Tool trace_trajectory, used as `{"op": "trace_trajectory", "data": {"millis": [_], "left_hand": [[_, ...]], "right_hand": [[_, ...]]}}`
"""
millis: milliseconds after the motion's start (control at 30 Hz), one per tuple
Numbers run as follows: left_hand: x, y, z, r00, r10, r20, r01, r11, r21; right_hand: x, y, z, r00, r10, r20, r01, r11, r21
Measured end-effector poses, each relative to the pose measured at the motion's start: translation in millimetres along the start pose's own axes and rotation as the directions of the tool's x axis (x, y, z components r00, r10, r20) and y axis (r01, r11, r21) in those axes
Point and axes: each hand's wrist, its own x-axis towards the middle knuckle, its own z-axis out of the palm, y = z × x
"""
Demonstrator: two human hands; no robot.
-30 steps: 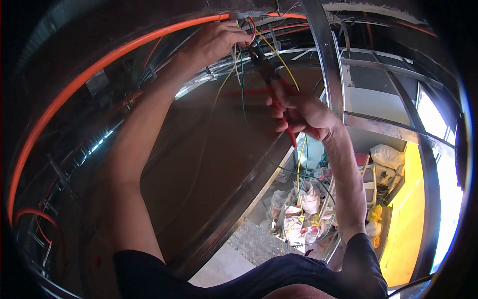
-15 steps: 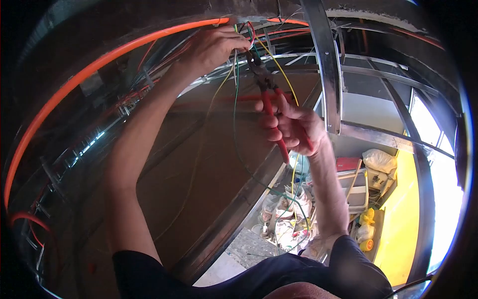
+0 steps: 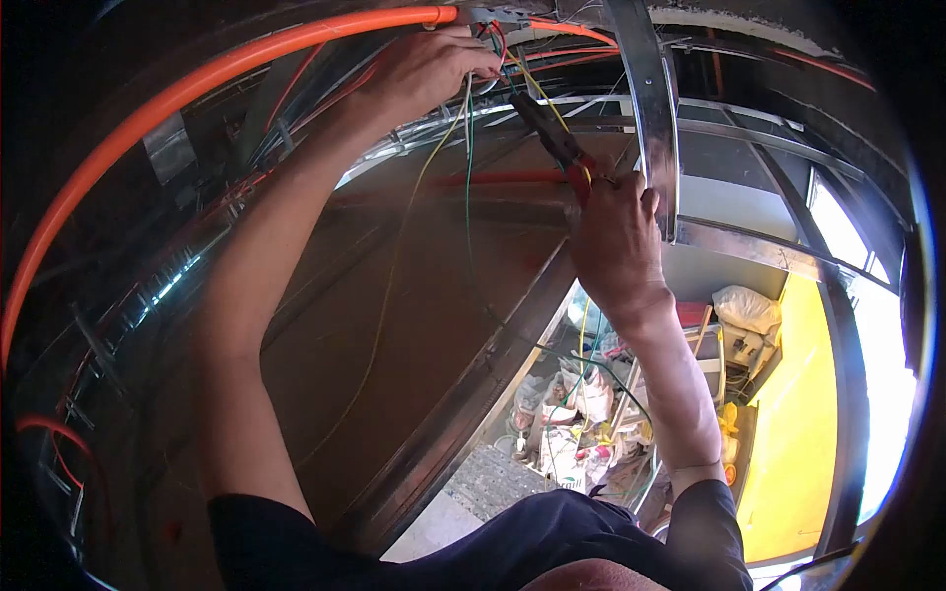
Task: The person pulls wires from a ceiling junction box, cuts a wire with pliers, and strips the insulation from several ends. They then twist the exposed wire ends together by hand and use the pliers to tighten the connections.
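Up near the ceiling, my left hand pinches a bunch of thin wires, red, white, green and yellow, beside the end of an orange conduit. My right hand is wrapped around the red handles of a pair of pliers, whose dark jaws point up and left, a short way below the wire ends and apart from my left fingers. A green wire and a yellow wire hang down from the left hand. Another yellow wire passes behind the pliers.
A metal stud stands just right of my right hand, joined to a ceiling frame. Below lie several white bags and other clutter. A yellow panel stands at the right, and a dark beam runs diagonally beneath.
My right hand has turned over and shifted up and right, its back now toward me. The plier jaws have moved away from the wires by my left hand, which keeps its pinch.
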Motion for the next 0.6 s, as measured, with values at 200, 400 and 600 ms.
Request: {"op": "trace_trajectory", "data": {"millis": [200, 400, 600], "left_hand": [[-1, 0, 1, 1.000, -0.007, -0.018, 0.008, 1.000, 0.014], [-1, -9, 3, 0.999, 0.048, -0.004, -0.048, 0.997, 0.063], [-2, -9, 3, 1.000, 0.016, 0.015, -0.017, 0.998, 0.059]], "right_hand": [[7, -7, 12, 0.993, 0.013, -0.117, -0.030, 0.988, -0.152], [12, -10, 9, 0.992, -0.066, -0.105, 0.042, 0.975, -0.217], [18, -14, 12, 0.960, -0.065, -0.272, 0.001, 0.974, -0.227]]}}
